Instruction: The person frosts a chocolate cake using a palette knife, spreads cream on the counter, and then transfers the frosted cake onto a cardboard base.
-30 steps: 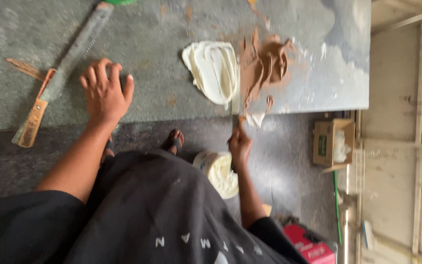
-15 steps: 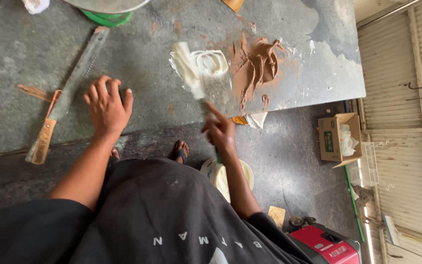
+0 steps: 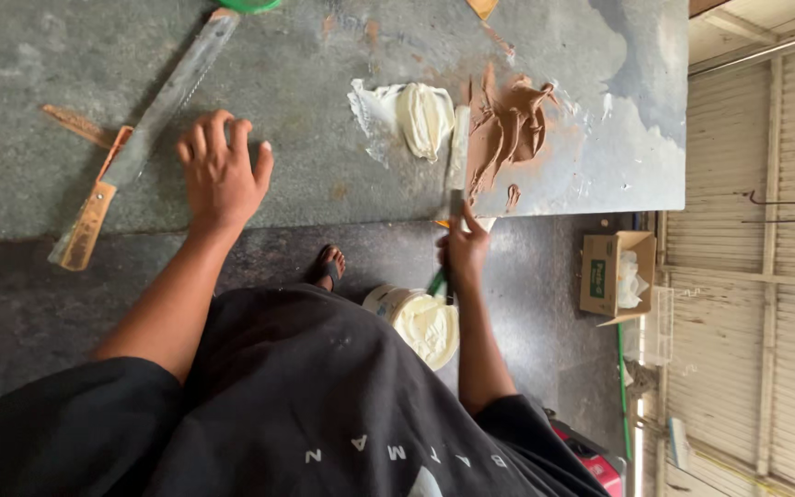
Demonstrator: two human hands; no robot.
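right hand [image 3: 462, 247]: fingers now grip putty knife [image 3: 457, 152], blade between white paste [image 3: 423, 118] and brown paste [image 3: 508, 133], mixing underway | left hand [image 3: 223, 175]: fingers spread flat on counter [image 3: 324, 55], unchanged

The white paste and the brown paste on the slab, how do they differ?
The white paste is a smooth folded mound with a thin smear beside it; the brown paste is spread flatter in streaky ridges. The white lies nearer the left hand, the brown beyond the scraper held by the right hand. Both sit on the grey slab.
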